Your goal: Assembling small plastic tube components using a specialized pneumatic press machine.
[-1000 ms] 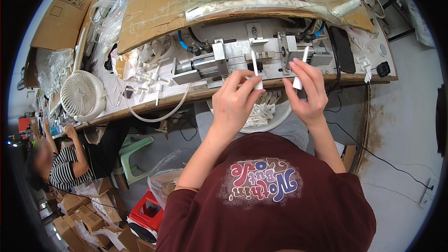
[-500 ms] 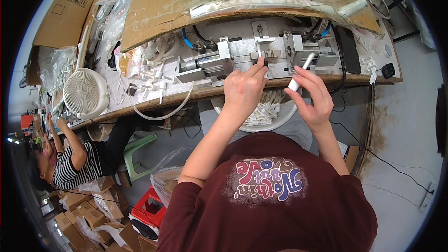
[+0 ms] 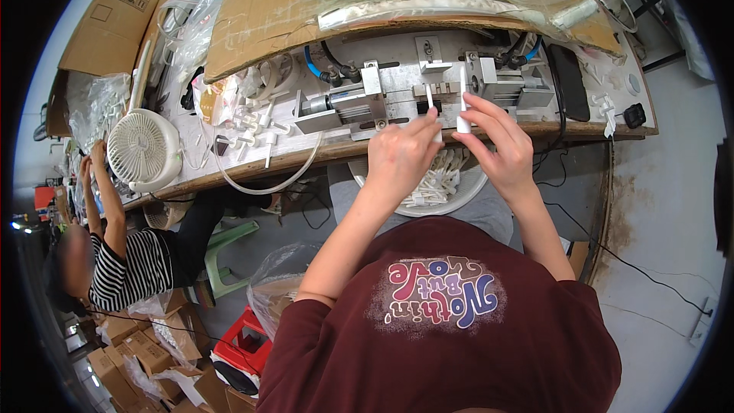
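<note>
- head view, 12 o'clock at its top: the left hand (image 3: 403, 154) has its thumb and fingers closed narrowly on a slim white stick (image 3: 430, 97), whose upper end points to 12 o'clock.
- half a second earlier its index finger reached up to the notched metal block (image 3: 437, 90); now the fingertips have drawn back toward 6 o'clock, and the block, at 1 o'clock from that hand, shows more fully.
- the right hand (image 3: 501, 147) pinches a white stick with a thick base (image 3: 463, 124) between thumb and fingers, the other fingers lightly curled.
- that piece leaned toward 1 o'clock in the previous frame; now it stands nearly at 12 and has shifted toward 9, just beside the left hand's fingertips, the two sticks apart.
- at 4 to 5 o'clock from the left hand, the white basin (image 3: 459, 206) bears a heap of white sticks (image 3: 437, 182), as before.
- a metal clamp unit (image 3: 340, 107) sits at 10 o'clock from the left hand, another metal clamp unit (image 3: 520, 92) near 12 from the right; both look unmoved.
- toward 8 o'clock, a co-worker in a striped top (image 3: 126, 271) now has both arms raised higher.
</note>
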The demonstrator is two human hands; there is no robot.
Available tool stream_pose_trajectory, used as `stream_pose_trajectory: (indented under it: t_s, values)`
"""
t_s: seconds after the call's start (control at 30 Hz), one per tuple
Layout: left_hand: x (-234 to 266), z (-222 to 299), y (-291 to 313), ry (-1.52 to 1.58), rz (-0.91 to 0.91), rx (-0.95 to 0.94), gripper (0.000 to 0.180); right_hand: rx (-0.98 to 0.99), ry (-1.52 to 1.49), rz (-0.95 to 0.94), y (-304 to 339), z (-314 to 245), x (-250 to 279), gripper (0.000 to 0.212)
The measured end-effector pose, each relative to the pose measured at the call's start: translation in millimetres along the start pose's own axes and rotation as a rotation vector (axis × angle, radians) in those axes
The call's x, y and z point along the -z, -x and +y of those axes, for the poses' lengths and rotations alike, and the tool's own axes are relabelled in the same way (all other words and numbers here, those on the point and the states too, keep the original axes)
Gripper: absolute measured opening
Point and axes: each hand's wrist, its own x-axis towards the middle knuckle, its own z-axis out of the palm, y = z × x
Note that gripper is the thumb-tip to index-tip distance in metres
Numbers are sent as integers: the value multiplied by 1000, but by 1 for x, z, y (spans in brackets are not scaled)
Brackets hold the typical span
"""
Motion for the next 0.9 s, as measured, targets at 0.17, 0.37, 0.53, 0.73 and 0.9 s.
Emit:
stream_pose_trajectory:
  t_s: [0.17,0.37,0.53,0.73,0.9]
  values:
    - [15,7,34,219,-265,5,27,106,103,-133,-2,9,-17,26]
    - [17,9,50,269,-271,20,33,144,238,-263,-8,10,-34,26]
    - [13,9,47,292,-275,10,32,97,295,-334,-10,10,-37,27]
    - [7,9,47,331,-275,-17,26,88,310,-362,-16,7,-36,29]
    - [15,10,56,324,-232,10,29,24,148,-313,-70,-14,-15,31]
